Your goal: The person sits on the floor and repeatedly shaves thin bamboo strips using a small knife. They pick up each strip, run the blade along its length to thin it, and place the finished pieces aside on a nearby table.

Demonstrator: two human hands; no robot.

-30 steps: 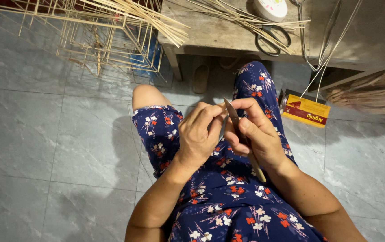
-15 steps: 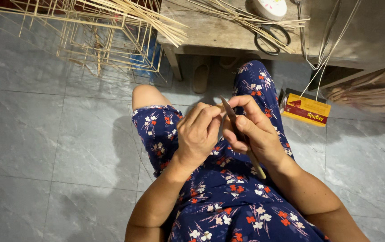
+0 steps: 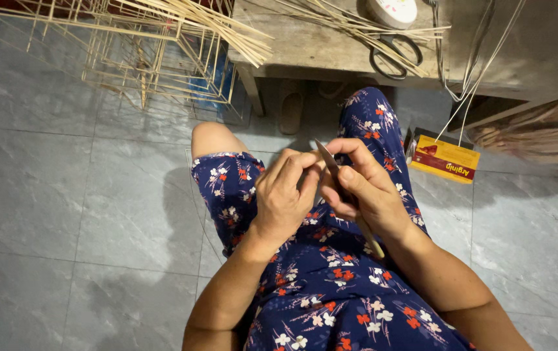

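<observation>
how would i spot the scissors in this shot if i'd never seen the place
Look to the low wooden table along the top edge, above the person's knees. Among the thin pale bamboo strips scattered on it, just below a round white tape roll, lie the scissors: the only dark thing there, with two black loop handles.

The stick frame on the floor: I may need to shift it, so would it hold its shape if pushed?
The frame is probably very light, being thin sticks with open gaps. It would likely slide easily on the smooth tiles. The slender joints look fragile, so it may flex or break.
</observation>
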